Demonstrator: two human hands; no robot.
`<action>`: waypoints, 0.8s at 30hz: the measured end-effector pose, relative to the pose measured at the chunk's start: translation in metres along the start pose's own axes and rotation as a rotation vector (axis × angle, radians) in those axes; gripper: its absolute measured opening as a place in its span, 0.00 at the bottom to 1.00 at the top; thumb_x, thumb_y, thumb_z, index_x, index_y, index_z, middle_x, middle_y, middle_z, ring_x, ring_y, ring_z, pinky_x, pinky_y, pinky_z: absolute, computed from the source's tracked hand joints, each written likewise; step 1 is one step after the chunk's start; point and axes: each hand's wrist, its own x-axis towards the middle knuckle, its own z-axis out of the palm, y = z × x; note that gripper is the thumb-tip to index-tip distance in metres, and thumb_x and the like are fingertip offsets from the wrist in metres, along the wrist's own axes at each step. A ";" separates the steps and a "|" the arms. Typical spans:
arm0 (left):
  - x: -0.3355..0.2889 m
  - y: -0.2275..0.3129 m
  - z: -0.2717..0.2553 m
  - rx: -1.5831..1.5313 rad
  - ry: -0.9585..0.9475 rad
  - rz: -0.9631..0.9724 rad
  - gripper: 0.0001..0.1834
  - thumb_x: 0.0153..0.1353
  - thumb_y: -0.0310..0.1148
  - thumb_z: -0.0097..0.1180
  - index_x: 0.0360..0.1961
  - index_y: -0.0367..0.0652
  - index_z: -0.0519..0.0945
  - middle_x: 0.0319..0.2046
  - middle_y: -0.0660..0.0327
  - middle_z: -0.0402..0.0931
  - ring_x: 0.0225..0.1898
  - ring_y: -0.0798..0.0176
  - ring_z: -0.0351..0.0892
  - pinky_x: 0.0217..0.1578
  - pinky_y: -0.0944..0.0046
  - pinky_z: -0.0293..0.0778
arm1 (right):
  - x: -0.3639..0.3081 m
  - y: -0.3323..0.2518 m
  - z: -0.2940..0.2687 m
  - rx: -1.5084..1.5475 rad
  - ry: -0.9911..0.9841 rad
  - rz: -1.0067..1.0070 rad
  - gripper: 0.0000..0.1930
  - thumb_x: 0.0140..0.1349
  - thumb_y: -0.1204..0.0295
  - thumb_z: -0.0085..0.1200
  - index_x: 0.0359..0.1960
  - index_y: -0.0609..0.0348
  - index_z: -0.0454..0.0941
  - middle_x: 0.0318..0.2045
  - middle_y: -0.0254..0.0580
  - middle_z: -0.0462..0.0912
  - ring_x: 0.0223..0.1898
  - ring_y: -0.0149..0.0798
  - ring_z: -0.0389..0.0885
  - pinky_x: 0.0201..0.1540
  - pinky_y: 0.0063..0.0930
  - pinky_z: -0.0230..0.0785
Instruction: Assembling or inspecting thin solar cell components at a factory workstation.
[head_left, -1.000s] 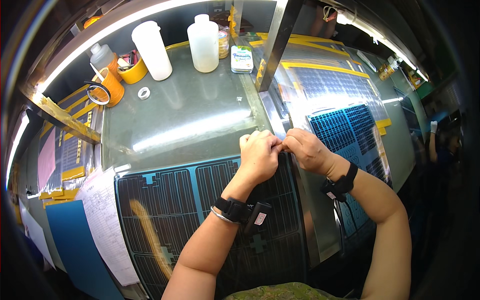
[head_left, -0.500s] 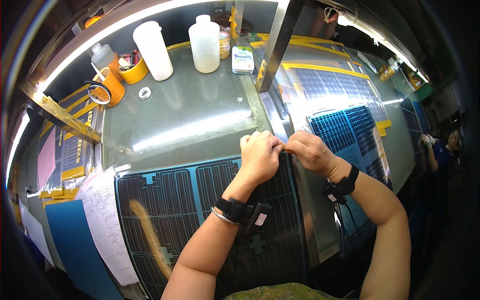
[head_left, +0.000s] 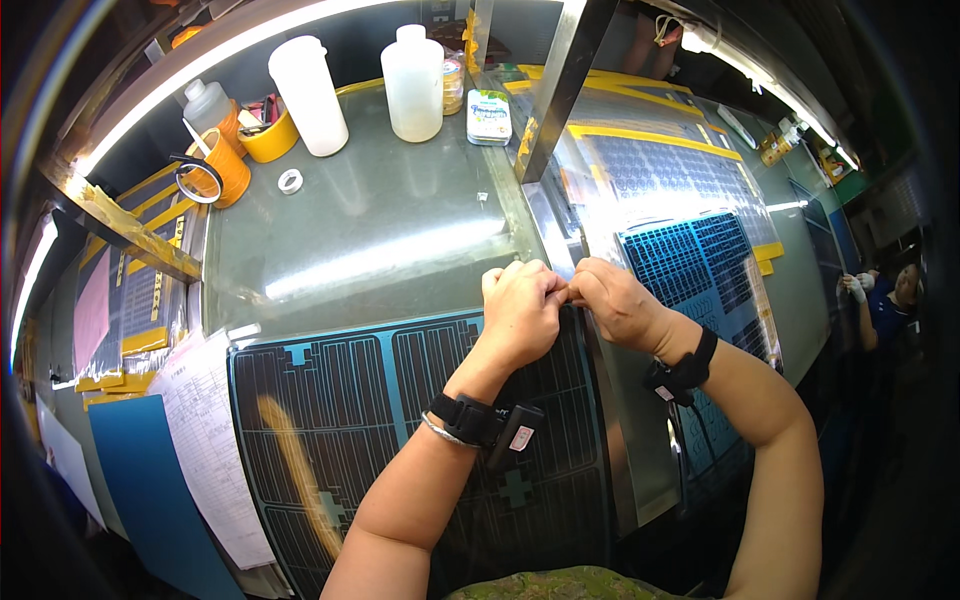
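Note:
A dark panel (head_left: 330, 400) with blue lines in a circuit-like pattern lies flat in front of me. At its far right corner my left hand (head_left: 522, 312) is closed, thumb and fingertips pinched together. Meeting it there is my right hand (head_left: 622, 308), also in a pinch, the fingertips of both nearly touching. What sits between the fingers is too small and covered to make out. My left forearm crosses above the panel. A second blue-and-dark patterned panel (head_left: 690, 260) lies on the right, beyond my right wrist.
A tall white bottle (head_left: 308, 100), a translucent bottle (head_left: 412, 90), a small tin (head_left: 489, 118) and tape rolls (head_left: 290, 181) stand at the back. A metal post (head_left: 560, 95) rises behind my hands. Papers (head_left: 215, 440) and a blue sheet (head_left: 150, 490) lie left. A person (head_left: 885, 300) is at far right.
Both hands keep their pinch at the panel's corner, with only a slight shift of the right hand. The person at far right has moved a little.

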 end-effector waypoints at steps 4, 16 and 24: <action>0.001 0.002 0.000 0.037 0.007 0.001 0.05 0.58 0.31 0.56 0.28 0.45 0.81 0.28 0.64 0.75 0.39 0.59 0.72 0.47 0.59 0.57 | -0.004 0.001 0.001 -0.011 0.001 0.003 0.06 0.52 0.82 0.49 0.31 0.63 0.68 0.28 0.47 0.69 0.31 0.49 0.71 0.36 0.37 0.67; 0.000 0.003 0.000 0.065 -0.009 -0.004 0.06 0.59 0.31 0.54 0.28 0.45 0.81 0.28 0.64 0.74 0.38 0.59 0.71 0.48 0.59 0.56 | -0.004 -0.003 -0.005 0.057 0.031 0.072 0.06 0.54 0.79 0.54 0.32 0.61 0.70 0.28 0.45 0.70 0.31 0.49 0.72 0.32 0.37 0.67; 0.000 0.004 0.003 0.093 0.012 0.009 0.04 0.58 0.30 0.56 0.28 0.45 0.81 0.28 0.63 0.74 0.38 0.58 0.72 0.47 0.58 0.57 | -0.004 -0.006 -0.006 -0.024 0.041 0.067 0.06 0.52 0.79 0.54 0.31 0.62 0.70 0.28 0.45 0.69 0.31 0.49 0.73 0.32 0.38 0.67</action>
